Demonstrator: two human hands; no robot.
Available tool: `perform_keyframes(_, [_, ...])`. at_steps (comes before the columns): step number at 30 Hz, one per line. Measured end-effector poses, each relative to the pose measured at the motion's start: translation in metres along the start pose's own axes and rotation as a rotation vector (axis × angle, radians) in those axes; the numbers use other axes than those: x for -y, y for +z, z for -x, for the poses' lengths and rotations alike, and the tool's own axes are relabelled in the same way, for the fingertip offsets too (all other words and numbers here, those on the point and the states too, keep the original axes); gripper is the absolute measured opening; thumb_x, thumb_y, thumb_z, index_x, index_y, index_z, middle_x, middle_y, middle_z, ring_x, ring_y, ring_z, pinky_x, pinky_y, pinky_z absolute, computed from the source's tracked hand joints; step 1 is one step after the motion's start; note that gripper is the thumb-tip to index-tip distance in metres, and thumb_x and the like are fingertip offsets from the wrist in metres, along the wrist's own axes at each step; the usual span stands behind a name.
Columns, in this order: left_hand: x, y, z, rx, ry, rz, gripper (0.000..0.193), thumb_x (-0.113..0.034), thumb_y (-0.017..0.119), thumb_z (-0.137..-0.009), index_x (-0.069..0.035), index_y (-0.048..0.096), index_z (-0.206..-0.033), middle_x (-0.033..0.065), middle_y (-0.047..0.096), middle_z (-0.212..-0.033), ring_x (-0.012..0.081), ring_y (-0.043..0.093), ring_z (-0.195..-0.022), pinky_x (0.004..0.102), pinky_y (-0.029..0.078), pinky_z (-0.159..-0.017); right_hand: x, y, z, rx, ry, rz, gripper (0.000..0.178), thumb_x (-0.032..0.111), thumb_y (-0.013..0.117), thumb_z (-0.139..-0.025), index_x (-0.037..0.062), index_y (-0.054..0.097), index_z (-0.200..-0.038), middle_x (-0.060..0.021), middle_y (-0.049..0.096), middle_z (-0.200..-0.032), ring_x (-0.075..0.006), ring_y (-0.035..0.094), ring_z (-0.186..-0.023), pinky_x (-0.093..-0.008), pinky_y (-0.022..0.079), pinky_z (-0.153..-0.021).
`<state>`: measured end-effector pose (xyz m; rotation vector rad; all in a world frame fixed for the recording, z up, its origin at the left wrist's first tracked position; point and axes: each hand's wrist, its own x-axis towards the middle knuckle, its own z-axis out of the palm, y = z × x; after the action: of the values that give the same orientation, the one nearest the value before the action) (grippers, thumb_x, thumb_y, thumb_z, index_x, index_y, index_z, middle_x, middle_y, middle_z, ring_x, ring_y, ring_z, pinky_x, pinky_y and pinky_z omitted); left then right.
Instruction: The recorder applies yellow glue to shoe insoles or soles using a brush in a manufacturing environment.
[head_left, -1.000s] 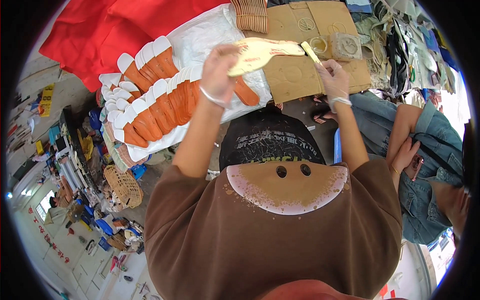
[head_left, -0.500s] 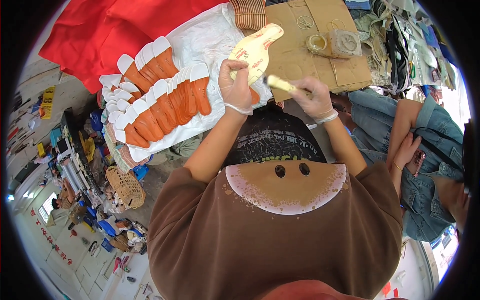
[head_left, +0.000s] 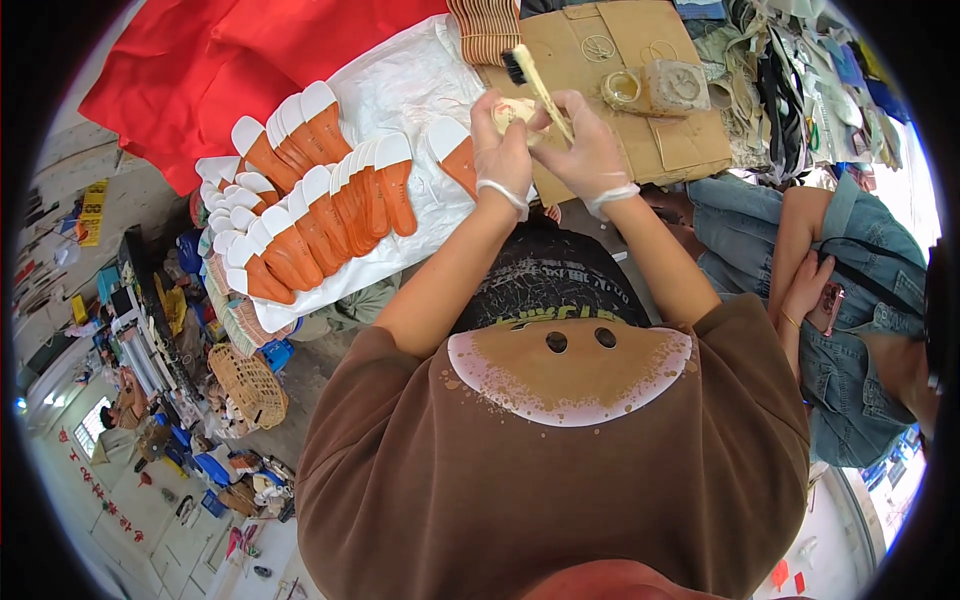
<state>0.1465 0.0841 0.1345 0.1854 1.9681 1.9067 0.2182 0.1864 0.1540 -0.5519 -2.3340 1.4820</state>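
Observation:
Both my hands wear thin clear gloves and are close together over the near edge of the work table. My left hand (head_left: 503,150) is closed on a pale cream insole (head_left: 512,112) with red print, mostly hidden by my fingers. My right hand (head_left: 585,155) meets it at the insole's other side, its fingers bent. A small brush (head_left: 543,92) with a pale handle and dark bristles is held in my right hand, bristle end pointing up and away. Beside my left wrist lies an orange insole (head_left: 460,160) with a white end.
Rows of orange-and-white insoles (head_left: 318,225) lie on white sheeting (head_left: 400,85) to the left. On cardboard (head_left: 560,50) stand a glue jar (head_left: 622,90) and a crusted block-shaped container (head_left: 678,88). Striped insole stack (head_left: 485,30) sits behind. A person in denim (head_left: 850,300) is at right.
My hands have come together. The cream insole has been drawn down between them and turned, and the brush has swung upright. The orange insole beside my left wrist now shows more.

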Motion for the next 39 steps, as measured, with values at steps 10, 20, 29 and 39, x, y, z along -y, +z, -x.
perform_keyframes(10, [0.029,-0.062,-0.044,0.3,-0.066,-0.58,0.082,-0.044,0.081,-0.07,0.003,0.054,-0.131,0.0176,0.06,-0.119,0.0226,0.058,-0.106,0.0344,0.046,-0.092,-0.049,-0.039,-0.057,-0.127,0.116,-0.162,0.027,0.01,0.076,-0.079,0.0078,0.055,-0.097,0.0005,0.06,-0.087,-0.0095,0.056,-0.083,-0.0267,0.048,-0.076])
perform_keyframes(20, [-0.001,-0.047,-0.025,0.527,-0.575,0.042,0.033,-0.015,0.073,-0.083,0.006,0.065,-0.108,0.0137,0.07,-0.098,0.0187,0.07,-0.081,0.03,0.058,-0.073,-0.036,-0.063,-0.066,-0.134,-0.048,0.472,0.025,0.026,0.07,-0.087,0.0073,0.057,-0.097,-0.0075,0.059,-0.086,-0.016,0.058,-0.08,-0.0291,0.047,-0.074])
perform_keyframes(29, [-0.008,-0.057,-0.021,0.533,-0.675,0.045,0.033,-0.012,0.074,-0.081,0.007,0.063,-0.106,0.0136,0.07,-0.094,0.0185,0.07,-0.076,0.0301,0.058,-0.069,-0.061,-0.056,-0.052,0.048,-0.209,0.741,0.029,0.036,0.061,-0.09,0.0082,0.054,-0.091,-0.013,0.061,-0.085,-0.0369,0.062,-0.075,-0.048,0.049,-0.062])
perform_keyframes(39, [-0.003,-0.07,-0.021,0.553,-0.691,0.055,0.032,-0.013,0.073,-0.082,0.006,0.064,-0.105,0.0136,0.069,-0.092,0.0186,0.069,-0.075,0.0298,0.057,-0.068,-0.072,-0.067,-0.04,0.062,-0.001,0.74,0.029,0.038,0.062,-0.09,0.0093,0.057,-0.095,-0.0143,0.062,-0.083,-0.0375,0.061,-0.079,-0.0462,0.049,-0.067])
